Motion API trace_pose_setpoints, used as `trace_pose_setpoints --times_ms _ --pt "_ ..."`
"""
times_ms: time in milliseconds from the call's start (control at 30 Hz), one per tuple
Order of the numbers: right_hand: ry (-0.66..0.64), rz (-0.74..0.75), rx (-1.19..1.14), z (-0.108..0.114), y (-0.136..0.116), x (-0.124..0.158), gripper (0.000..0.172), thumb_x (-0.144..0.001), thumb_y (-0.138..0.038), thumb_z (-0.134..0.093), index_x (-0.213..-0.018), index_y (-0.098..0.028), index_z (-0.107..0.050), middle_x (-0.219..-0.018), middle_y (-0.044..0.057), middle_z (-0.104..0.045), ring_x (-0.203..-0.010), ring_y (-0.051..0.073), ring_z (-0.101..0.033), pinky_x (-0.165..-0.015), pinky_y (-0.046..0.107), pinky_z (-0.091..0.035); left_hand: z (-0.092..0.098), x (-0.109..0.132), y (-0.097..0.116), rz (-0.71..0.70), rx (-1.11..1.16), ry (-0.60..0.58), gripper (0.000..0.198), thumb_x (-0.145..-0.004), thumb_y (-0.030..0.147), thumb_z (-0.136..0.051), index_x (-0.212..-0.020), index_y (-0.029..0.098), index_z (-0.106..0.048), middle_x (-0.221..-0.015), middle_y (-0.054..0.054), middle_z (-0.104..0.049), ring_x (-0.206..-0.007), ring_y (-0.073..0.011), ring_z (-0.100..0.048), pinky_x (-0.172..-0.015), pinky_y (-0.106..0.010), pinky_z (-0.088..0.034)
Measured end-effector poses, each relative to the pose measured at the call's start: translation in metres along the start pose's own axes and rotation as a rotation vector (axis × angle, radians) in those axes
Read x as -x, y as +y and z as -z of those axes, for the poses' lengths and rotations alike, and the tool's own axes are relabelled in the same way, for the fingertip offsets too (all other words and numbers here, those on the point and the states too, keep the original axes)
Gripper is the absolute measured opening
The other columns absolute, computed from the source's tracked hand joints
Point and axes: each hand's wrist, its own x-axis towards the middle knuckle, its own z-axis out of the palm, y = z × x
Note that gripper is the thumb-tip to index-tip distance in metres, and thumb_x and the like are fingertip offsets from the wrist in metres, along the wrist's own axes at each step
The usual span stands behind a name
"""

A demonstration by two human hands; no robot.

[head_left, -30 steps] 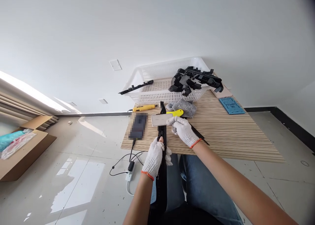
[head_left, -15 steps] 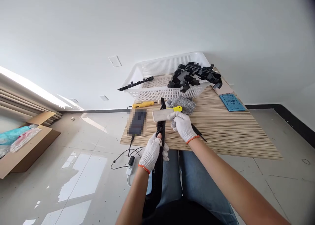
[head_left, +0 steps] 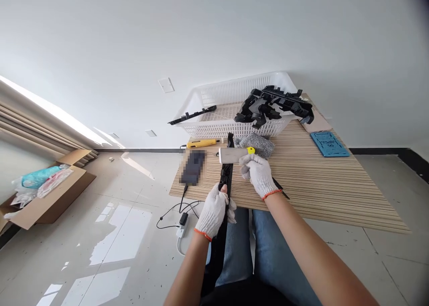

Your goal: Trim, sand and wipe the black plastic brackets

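Note:
My left hand (head_left: 214,210), in a white knit glove with the thumb tip bare, is wrapped around a long, narrow black plastic trim strip (head_left: 227,175). The strip runs from the table's front half down towards my lap. In the fingers of my gloved right hand (head_left: 258,172) is a flat, pale grey block (head_left: 231,155), whose left end lies across the strip's upper part; I cannot tell if they touch. A yellow piece (head_left: 250,150) shows just behind the block. A grey speckled cloth (head_left: 259,144) lies beyond it. Beneath my right wrist a thin black piece (head_left: 281,189) sticks out.
A white plastic basket (head_left: 214,129) stands against the wall, with several black plastic parts (head_left: 273,105) and a single strip (head_left: 192,115) resting on its rim. A yellow pen-like tool (head_left: 202,143), a blurred dark device (head_left: 193,167) and a blue tray-like plate (head_left: 329,144) lie on the striped table (head_left: 328,185).
The whole view has shifted, so everything sits a little further right. The block still lies over the strip, and both hands keep their grips.

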Motion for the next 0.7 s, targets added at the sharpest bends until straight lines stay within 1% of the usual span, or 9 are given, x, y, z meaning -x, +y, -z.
trace_pose_setpoints --times_ms 100,233,333,400,467,533,567,633,700 --pt "-0.005 0.016 0.000 0.0002 0.0017 -0.0009 0.011 -0.052 -0.029 -0.057 -0.060 -0.021 -0.057 -0.061 0.002 -0.064 -0.043 0.011 -0.049 -0.036 0.021 -0.035 0.0001 -0.0006 -0.0041 -0.010 0.011 0.006 0.048 -0.087 0.067 -0.057 -0.080 0.023 -0.038 -0.058 0.005 -0.056 -0.035 -0.0075 -0.047 -0.037 -0.019 -0.041" --pt "0.027 0.020 -0.027 0.0014 0.0039 -0.0025 0.012 -0.052 -0.030 -0.054 -0.061 -0.021 -0.055 -0.071 0.003 -0.069 -0.043 0.009 -0.049 -0.036 0.020 -0.032 0.0003 0.0004 -0.0023 -0.013 0.015 0.004 0.049 -0.086 0.069 -0.057 -0.081 0.023 -0.038 -0.058 0.005 -0.057 -0.036 -0.0076 -0.047 -0.038 -0.020 -0.042" --pt "0.020 0.021 -0.008 0.0033 0.0039 -0.0015 0.013 -0.052 -0.028 -0.055 -0.062 -0.021 -0.057 -0.073 0.004 -0.070 -0.045 0.010 -0.051 -0.038 0.021 -0.036 -0.0001 0.0018 0.0008 -0.008 0.044 -0.013 0.050 -0.085 0.069 -0.059 -0.083 0.023 -0.039 -0.059 0.006 -0.057 -0.036 -0.0064 -0.045 -0.039 -0.019 -0.042" --pt "0.044 0.039 -0.020 0.0042 0.0034 -0.0004 0.014 -0.051 -0.028 -0.054 -0.063 -0.020 -0.057 -0.076 0.003 -0.071 -0.048 0.010 -0.053 -0.039 0.021 -0.040 -0.0001 0.0017 0.0015 -0.004 0.050 -0.021 0.051 -0.084 0.070 -0.061 -0.085 0.024 -0.040 -0.058 0.006 -0.057 -0.035 -0.0066 -0.045 -0.039 -0.020 -0.042" --pt "0.078 0.067 -0.042 0.0043 0.0030 0.0001 0.016 -0.051 -0.029 -0.051 -0.064 -0.021 -0.057 -0.078 0.003 -0.072 -0.048 0.010 -0.052 -0.040 0.020 -0.039 0.0005 0.0005 0.0004 -0.007 0.043 -0.013 0.052 -0.082 0.071 -0.061 -0.085 0.024 -0.040 -0.058 0.006 -0.057 -0.035 -0.0075 -0.046 -0.038 -0.020 -0.042" --pt "0.072 0.078 -0.029 0.0040 0.0031 -0.0007 0.015 -0.051 -0.029 -0.054 -0.064 -0.021 -0.058 -0.078 0.004 -0.073 -0.047 0.010 -0.052 -0.038 0.021 -0.039 0.0015 -0.0017 -0.0016 0.001 0.040 -0.006 0.053 -0.081 0.073 -0.061 -0.084 0.024 -0.040 -0.057 0.006 -0.057 -0.034 -0.0078 -0.046 -0.036 -0.020 -0.041" --pt "0.063 0.080 -0.015 0.0038 0.0034 -0.0017 0.015 -0.052 -0.029 -0.056 -0.064 -0.020 -0.058 -0.078 0.005 -0.073 -0.047 0.011 -0.053 -0.038 0.021 -0.040 0.0020 -0.0029 -0.0027 0.007 0.040 -0.007 0.054 -0.081 0.073 -0.060 -0.084 0.023 -0.040 -0.057 0.006 -0.057 -0.034 -0.0078 -0.046 -0.036 -0.020 -0.040" --pt "0.098 0.100 -0.012 0.0036 0.0040 -0.0046 0.016 -0.055 -0.032 -0.057 -0.066 -0.021 -0.059 -0.079 0.005 -0.073 -0.046 0.011 -0.054 -0.038 0.022 -0.041 0.0029 -0.0051 -0.0041 0.014 0.039 -0.016 0.054 -0.081 0.074 -0.060 -0.084 0.023 -0.040 -0.057 0.006 -0.057 -0.033 -0.0077 -0.045 -0.035 -0.020 -0.039" --pt "0.127 0.117 -0.015 0.0038 0.0046 -0.0071 0.022 -0.059 -0.035 -0.056 -0.074 -0.021 -0.064 -0.081 0.005 -0.072 -0.046 0.011 -0.055 -0.038 0.022 -0.041 0.0033 -0.0055 -0.0042 0.004 0.050 -0.021 0.055 -0.081 0.074 -0.060 -0.083 0.023 -0.039 -0.057 0.006 -0.057 -0.033 -0.0069 -0.044 -0.035 -0.019 -0.038"
